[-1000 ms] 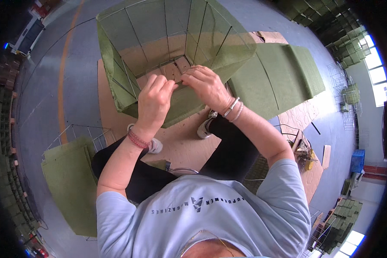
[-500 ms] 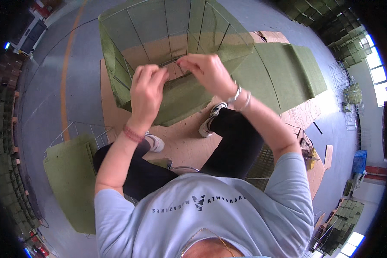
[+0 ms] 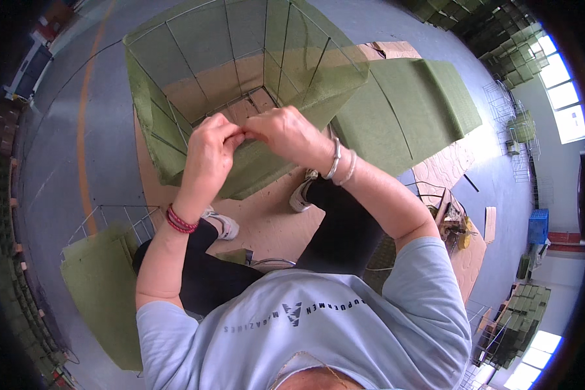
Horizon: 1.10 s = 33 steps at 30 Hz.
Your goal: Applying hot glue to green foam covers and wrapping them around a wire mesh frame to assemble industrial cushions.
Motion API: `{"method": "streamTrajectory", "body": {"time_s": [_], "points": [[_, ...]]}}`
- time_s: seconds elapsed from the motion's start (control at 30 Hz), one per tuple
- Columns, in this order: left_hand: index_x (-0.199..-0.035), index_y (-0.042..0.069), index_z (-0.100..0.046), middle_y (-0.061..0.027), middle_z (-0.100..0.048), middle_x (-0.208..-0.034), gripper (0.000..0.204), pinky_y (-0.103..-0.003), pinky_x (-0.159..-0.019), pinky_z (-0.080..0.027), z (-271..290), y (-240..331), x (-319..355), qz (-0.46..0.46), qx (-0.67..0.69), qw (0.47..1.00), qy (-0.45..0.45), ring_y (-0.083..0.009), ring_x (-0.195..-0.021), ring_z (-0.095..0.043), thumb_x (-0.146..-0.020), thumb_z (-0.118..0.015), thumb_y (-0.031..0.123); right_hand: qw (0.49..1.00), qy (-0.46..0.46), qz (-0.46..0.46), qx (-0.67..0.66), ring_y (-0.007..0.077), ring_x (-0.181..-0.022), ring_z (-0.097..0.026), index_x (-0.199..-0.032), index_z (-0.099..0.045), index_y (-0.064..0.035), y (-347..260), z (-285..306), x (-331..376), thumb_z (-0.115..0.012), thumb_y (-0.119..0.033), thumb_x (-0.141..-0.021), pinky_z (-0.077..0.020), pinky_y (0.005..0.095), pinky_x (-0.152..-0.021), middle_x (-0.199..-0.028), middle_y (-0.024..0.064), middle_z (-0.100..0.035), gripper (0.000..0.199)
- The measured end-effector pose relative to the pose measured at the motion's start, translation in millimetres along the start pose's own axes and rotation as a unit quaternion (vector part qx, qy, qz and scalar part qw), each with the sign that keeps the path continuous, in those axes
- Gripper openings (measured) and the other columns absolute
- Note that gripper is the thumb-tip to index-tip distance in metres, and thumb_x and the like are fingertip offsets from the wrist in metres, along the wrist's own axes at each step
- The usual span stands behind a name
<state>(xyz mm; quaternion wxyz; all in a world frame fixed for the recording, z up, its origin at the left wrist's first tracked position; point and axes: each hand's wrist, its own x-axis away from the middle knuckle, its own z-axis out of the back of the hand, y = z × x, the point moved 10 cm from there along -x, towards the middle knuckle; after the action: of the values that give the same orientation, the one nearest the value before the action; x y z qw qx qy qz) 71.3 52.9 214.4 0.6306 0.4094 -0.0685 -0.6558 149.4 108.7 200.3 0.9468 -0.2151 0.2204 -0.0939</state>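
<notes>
In front of me a wire-frame box wrapped in green mesh (image 3: pixel 195 45) stands on the cardboard, its top open toward me. Over its near side, my left hand (image 3: pixel 209 148) and my right hand (image 3: pixel 291 138) meet, fingertips pinched together and almost touching. Whatever lies between the fingertips is too small or too hidden to make out. Both hands are closed. Below them hangs the near mesh panel (image 3: pixel 260 166), partly covered by my hands. A wide sheet of green mesh (image 3: pixel 396 110) spreads over the cardboard to the right of the box.
Brown cardboard (image 3: pixel 266 227) covers the floor around my feet. At the left a mesh-covered wire piece (image 3: pixel 104 279) leans beside my leg. Tools with yellow handles (image 3: pixel 465 235) lie to the right. A blue crate (image 3: pixel 538 226) and stacked green mesh pieces (image 3: pixel 520 315) stand farther right.
My hands have come together from slightly apart, the right one moving left and down to meet the left. The whole view has shifted a little, with the box now farther left.
</notes>
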Motion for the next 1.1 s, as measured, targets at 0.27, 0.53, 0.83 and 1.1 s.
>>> {"method": "streamTrajectory", "body": {"time_s": [0.27,0.53,0.83,1.1], "points": [[-0.092,-0.005,-0.068,-0.0142,-0.060,-0.084,0.013,-0.036,-0.067,-0.046,-4.2,-0.4,-0.1,0.003,-0.043,0.999,-0.012,-0.0269,-0.075,-0.058,-0.080,-0.067,-0.002,0.986,-0.050,-0.099,-0.122,0.0223,-0.076,-0.067,-0.105,-0.071,-0.0046,28.7,24.2,-14.0,-0.062,-0.012,-0.091,-0.0508,0.0313,-0.068,-0.091,0.0119,-0.073,0.018],[-0.099,-0.003,-0.066,-0.0080,-0.057,-0.087,0.029,-0.036,-0.072,-0.051,-23.3,51.3,18.5,-0.147,-0.182,0.965,0.120,-0.0245,-0.082,-0.057,-0.071,-0.074,-0.004,0.973,0.212,0.044,0.084,0.0287,-0.099,-0.065,-0.108,-0.067,-0.0012,14.8,50.2,59.2,-0.069,-0.002,-0.079,-0.0517,0.0377,-0.093,-0.106,0.0115,-0.068,0.030],[-0.084,-0.003,-0.067,-0.0118,-0.058,-0.076,0.009,-0.037,-0.063,-0.046,-23.0,17.1,-14.0,-0.041,-0.068,0.996,0.046,-0.0292,-0.073,-0.057,-0.079,-0.070,0.004,0.998,0.050,-0.027,-0.013,0.0289,-0.084,-0.067,-0.096,-0.071,-0.0020,38.6,50.7,17.0,-0.069,-0.007,-0.081,-0.0528,0.0355,-0.072,-0.082,0.0140,-0.069,0.016],[-0.086,-0.005,-0.070,-0.0130,-0.064,-0.064,0.021,-0.029,-0.058,-0.044,-44.5,-27.1,-29.9,0.135,0.108,0.979,-0.111,-0.0085,-0.059,-0.054,-0.083,-0.071,0.015,0.965,-0.221,-0.122,-0.073,0.0285,-0.075,-0.067,-0.099,-0.073,-0.0032,67.4,28.4,-10.7,-0.065,-0.015,-0.087,-0.0522,0.0353,-0.071,-0.087,0.0157,-0.071,0.018]]}}
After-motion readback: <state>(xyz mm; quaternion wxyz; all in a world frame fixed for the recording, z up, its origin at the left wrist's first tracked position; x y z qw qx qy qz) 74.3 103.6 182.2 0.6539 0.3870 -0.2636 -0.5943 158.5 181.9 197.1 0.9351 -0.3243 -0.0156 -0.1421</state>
